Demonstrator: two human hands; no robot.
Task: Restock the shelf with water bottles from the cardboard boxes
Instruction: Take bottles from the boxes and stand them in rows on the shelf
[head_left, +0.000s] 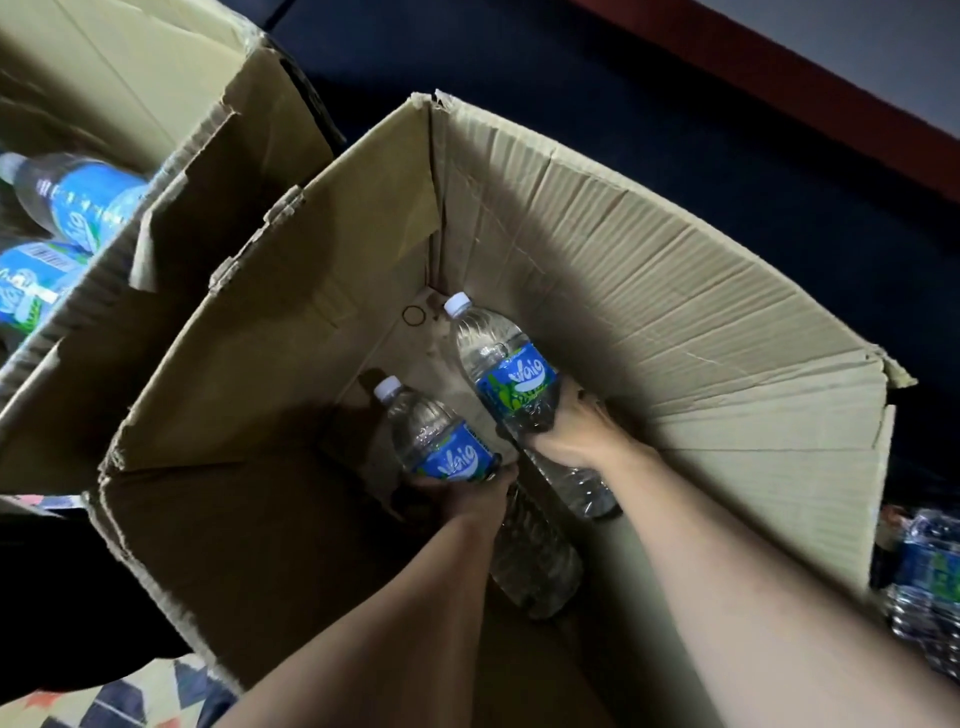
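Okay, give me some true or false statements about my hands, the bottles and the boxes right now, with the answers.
1. The left hand grips a water bottle inside the near box. True.
2. The right hand is empty. False: the right hand grips a second bottle.
3. Both held bottles have white caps. True.
4. The left box holds no bottles. False: blue-labelled bottles lie in the left box.

Clear blue-labelled plastic water bottles (451, 457) in open brown cardboard box (675, 312)
Two (white-capped) are gripped mid-body, side by side.
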